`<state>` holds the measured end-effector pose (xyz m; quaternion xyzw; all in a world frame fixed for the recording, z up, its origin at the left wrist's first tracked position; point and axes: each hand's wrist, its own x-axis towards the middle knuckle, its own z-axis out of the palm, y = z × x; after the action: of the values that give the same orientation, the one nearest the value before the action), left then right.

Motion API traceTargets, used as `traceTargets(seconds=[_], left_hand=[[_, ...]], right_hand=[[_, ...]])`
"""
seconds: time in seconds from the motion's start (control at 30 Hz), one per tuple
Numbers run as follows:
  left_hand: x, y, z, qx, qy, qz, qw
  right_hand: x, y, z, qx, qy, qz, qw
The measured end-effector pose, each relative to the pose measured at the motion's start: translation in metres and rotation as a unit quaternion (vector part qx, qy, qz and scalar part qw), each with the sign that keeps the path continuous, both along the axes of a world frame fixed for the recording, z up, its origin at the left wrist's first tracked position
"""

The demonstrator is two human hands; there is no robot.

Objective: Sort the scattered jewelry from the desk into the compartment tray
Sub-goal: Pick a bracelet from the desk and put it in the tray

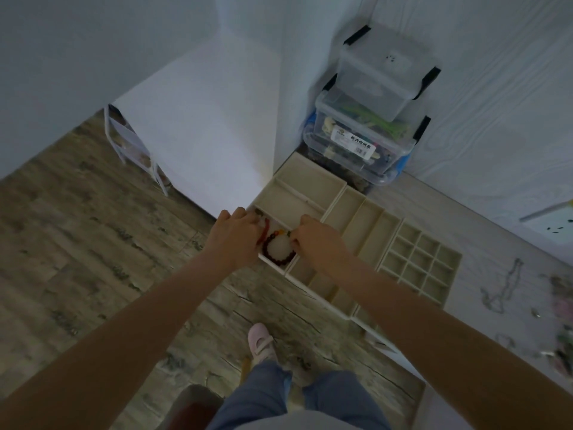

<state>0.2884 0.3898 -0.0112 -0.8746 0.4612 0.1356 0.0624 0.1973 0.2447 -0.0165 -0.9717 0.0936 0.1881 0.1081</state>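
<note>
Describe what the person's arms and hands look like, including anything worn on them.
Both forearms are bare right down to the picture's lower edge, with no sleeves showing. The left hand and right hand carry no gloves, and no watch or wristband is visible. Rings cannot be made out in this dim view.

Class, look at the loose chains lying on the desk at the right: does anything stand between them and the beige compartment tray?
Nothing visible does. The chains lie on bare desk just right of the tray, whose small grid compartments face them, open and uncovered.
</note>
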Motion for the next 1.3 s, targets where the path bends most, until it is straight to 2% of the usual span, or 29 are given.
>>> traceTargets(seconds=[0.6,0.77,1.0,1.3], left_hand=[[0.001,-0.003,-0.002,-0.01,-0.009,-0.001,1.0],[-0.009,-0.009,0.004,-0.047,-0.065,0.006,0.997],[-0.028,-0.055,0.023,-0.071,-0.02,-0.003,0.997],[-0.117,-0.18,0.035,-0.05,0.009,-0.101,0.994]], right_hand=[[0.004,0.001,-0.002,0.027,-0.007,-0.028,0.999],[0.002,-0.004,0.0,0.076,-0.026,-0.049,0.996],[-0.027,-0.04,0.013,0.088,-0.039,-0.132,0.987],[-0.15,-0.122,0.023,0.073,-0.052,-0.293,0.952]])
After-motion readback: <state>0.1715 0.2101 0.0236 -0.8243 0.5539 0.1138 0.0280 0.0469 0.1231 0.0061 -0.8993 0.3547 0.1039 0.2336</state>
